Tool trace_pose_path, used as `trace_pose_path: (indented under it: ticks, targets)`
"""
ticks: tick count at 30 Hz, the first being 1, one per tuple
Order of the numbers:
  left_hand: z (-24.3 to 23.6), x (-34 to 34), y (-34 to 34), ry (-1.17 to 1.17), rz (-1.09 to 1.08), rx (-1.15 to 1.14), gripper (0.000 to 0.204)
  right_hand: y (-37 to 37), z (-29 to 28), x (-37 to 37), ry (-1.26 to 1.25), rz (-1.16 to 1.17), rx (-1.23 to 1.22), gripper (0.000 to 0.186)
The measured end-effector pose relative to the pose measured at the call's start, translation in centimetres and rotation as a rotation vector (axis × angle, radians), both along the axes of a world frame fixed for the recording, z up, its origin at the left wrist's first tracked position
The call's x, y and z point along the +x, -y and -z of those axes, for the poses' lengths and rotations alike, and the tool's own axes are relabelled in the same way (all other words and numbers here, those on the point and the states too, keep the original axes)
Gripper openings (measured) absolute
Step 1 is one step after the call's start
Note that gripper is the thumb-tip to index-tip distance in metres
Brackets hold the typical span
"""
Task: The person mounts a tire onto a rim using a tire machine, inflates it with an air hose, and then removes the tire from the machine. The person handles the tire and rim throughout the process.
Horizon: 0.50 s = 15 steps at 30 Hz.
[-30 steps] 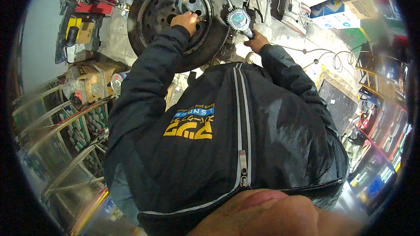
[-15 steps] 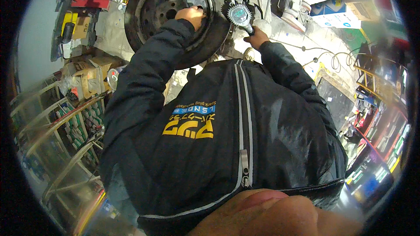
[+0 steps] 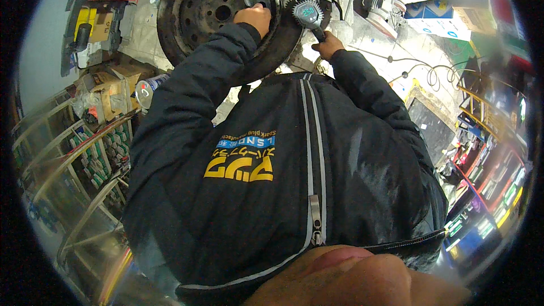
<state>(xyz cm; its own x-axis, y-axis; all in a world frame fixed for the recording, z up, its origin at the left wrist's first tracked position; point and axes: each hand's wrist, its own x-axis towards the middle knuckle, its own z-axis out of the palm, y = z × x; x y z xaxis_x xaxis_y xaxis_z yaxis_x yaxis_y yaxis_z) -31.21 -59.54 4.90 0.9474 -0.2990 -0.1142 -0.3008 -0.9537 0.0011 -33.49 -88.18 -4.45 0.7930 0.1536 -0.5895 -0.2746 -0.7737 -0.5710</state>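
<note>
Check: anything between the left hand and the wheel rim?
Nothing visible. The left hand is already on the dark steel wheel by its hub. The right hand grips the gauge beside it.

Dark steel wheel rim with round holes in its tyre (image 3: 209, 14) lies ahead, upper centre; left hand (image 3: 253, 18) on the rim's right part; round dial pressure gauge with black rubber casing (image 3: 306, 11) just right of the rim, right hand (image 3: 327, 45) gripping its handle below; wire shelf rack (image 3: 73, 158) left; cardboard boxes (image 3: 107, 93) between rack and wheel.

Brown cartons (image 3: 107, 93) left, gauge dial (image 3: 306, 10)
</note>
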Motion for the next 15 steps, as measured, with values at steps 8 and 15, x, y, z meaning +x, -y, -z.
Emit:
trace_pose_path:
  ticks: [8,15]
  targets:
    - [-0.19,0.26,0.95,-0.039,-0.03,0.062,0.019,-0.02,0.0,0.05,-0.014,-0.004,-0.001,0.066]
    - [-0.24,0.2,0.36,-0.025,-0.004,-0.023,0.017,0.05,-0.56,0.0,0.041,-0.014,-0.015,0.063]
